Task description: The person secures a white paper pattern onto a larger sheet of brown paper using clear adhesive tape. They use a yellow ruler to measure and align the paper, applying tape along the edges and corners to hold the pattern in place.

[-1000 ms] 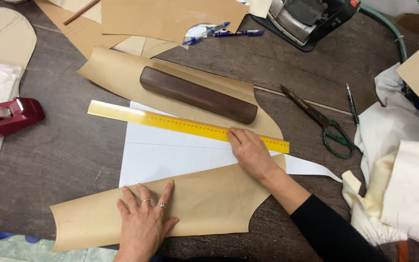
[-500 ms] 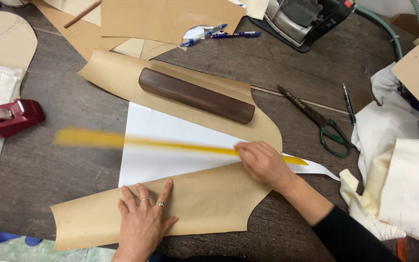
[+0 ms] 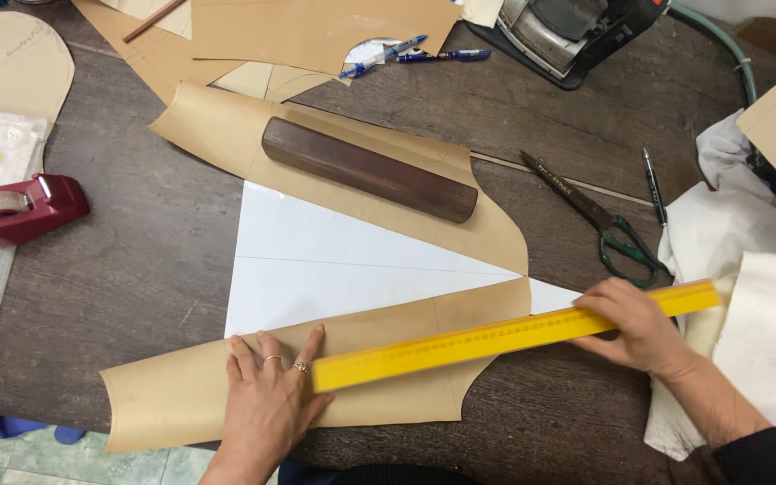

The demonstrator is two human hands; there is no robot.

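My right hand (image 3: 644, 328) has swung the yellow ruler (image 3: 505, 337) down off the white sheet (image 3: 316, 260) onto the lower brown pattern (image 3: 388, 368), gripping its end; my left hand (image 3: 267, 395), flat and open, pins that pattern to the table (image 3: 136, 260).

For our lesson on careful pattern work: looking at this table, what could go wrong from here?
1. The yellow ruler, held only at its far end by the right hand, could swing and drag the lower brown pattern piece.
2. That piece curls at its left end; if the left hand lifts, it may shift off the white paper.
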